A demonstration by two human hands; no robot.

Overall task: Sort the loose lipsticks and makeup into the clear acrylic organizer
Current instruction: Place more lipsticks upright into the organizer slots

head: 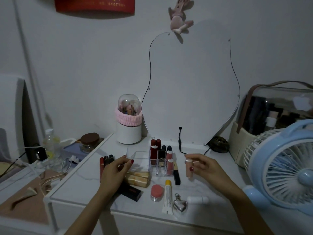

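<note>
The clear acrylic organizer [138, 156] stands mid-table with several lipsticks [154, 150] upright in its right-hand slots; its left compartment looks bare. My left hand [115, 172] rests against the organizer's left front corner, fingers apart. My right hand [205, 168] holds a pale pink lip gloss tube [188, 169] upright, just right of the organizer. Loose on the table lie three dark lipsticks [105, 160], gold-cased lipsticks [138, 179], a black lipstick box [132, 192], a black tube [176, 177], a pink jar [157, 193], a white tube with a yellow cap [167, 197], a silver heart [180, 205] and a white stick [198, 199].
A blue desk fan [286, 168] stands at the right, with a clear-lidded cosmetics case [271, 112] behind it. A wavy mirror [191, 89] leans on the wall, its cable [180, 143] trailing down. A domed brush holder [129, 122] stands back left. A lower cluttered shelf [22, 192] sits left.
</note>
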